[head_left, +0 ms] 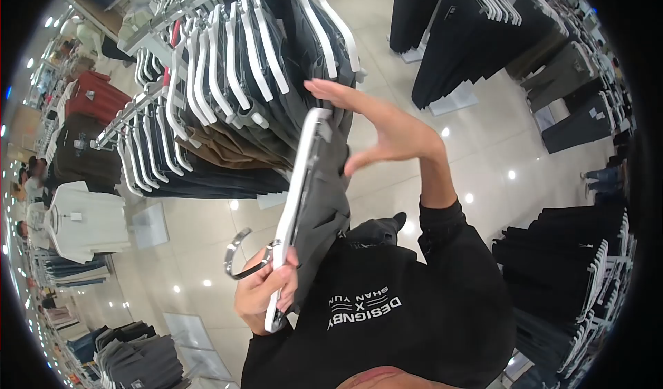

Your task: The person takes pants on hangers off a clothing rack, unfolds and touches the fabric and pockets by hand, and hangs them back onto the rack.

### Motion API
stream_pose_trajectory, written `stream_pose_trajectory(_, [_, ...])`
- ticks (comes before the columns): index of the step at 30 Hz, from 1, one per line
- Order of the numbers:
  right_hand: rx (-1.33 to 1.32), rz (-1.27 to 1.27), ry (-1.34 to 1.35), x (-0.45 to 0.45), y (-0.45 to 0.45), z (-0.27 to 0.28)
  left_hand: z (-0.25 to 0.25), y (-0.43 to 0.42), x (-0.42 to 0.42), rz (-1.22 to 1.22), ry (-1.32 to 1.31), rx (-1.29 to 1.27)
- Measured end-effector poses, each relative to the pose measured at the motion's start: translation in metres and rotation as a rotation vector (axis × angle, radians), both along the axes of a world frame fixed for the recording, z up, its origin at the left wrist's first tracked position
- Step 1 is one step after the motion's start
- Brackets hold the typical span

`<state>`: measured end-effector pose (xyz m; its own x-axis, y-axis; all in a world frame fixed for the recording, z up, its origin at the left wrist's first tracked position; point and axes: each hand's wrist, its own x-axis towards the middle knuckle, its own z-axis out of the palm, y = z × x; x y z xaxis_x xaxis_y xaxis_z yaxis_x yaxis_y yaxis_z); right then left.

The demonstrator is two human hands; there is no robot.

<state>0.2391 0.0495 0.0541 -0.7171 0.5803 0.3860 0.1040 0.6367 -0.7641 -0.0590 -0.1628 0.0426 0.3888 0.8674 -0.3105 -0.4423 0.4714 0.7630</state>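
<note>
My left hand (266, 289) grips the lower end of a white hanger (297, 182), fingers wrapped round its bar. A silver hook (238, 254) curves out beside that hand. Dark grey trousers (323, 199) hang from the hanger, which is tilted in front of my body. My right hand (390, 130) is open, thumb and fingers spread apart. Its thumb is close to the edge of the trousers; I cannot tell whether it touches them. Its fingertips are near the hanging garments on the rack.
A metal rack (186, 2) ahead carries several trousers on white hangers (231, 57). More black trousers (459, 40) hang at the right, with dark garments (552, 265) at the lower right. A white top (86, 220) hangs at the left above the tiled floor (200, 251).
</note>
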Motion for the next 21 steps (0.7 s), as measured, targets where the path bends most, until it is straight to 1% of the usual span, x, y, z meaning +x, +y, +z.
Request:
stream_pose_trajectory(1, [-0.060, 0.014, 0.075, -0.009, 0.009, -0.005, 0.000, 0.000, -0.001, 0.005, -0.016, 0.089])
stream_pose_trajectory(2, [-0.119, 0.029, 0.151, -0.020, 0.017, -0.013, 0.004, 0.001, 0.003, 0.022, 0.002, 0.085])
stream_pose_trajectory(5, [-0.037, -0.265, 0.167, -0.047, 0.042, -0.050, 0.015, 0.018, 0.030, 0.047, 0.078, 0.110])
stream_pose_trajectory(6, [0.024, -0.348, 0.166, -0.048, 0.043, -0.054, 0.017, 0.026, 0.040, 0.022, 0.121, 0.124])
stream_pose_trajectory(8, [0.146, -0.511, 0.161, -0.047, 0.044, -0.056, 0.009, 0.043, 0.056, 0.007, 0.108, 0.186])
stream_pose_trajectory(10, [0.101, -0.507, 0.217, -0.032, 0.044, -0.057, 0.008, 0.063, 0.073, 0.026, 0.075, 0.232])
stream_pose_trajectory(12, [-0.072, -0.416, 0.318, -0.015, 0.046, -0.062, 0.003, 0.084, 0.089, 0.068, 0.069, 0.261])
stream_pose_trajectory(13, [-0.114, -0.400, 0.274, -0.006, 0.046, -0.059, 0.001, 0.096, 0.098, 0.093, 0.070, 0.279])
stream_pose_trajectory(16, [-0.210, -0.341, 0.326, 0.003, 0.038, -0.052, -0.003, 0.127, 0.121, 0.180, 0.105, 0.309])
stream_pose_trajectory(21, [-0.153, -0.352, 0.220, 0.005, 0.031, -0.046, -0.011, 0.184, 0.143, 0.299, 0.165, 0.375])
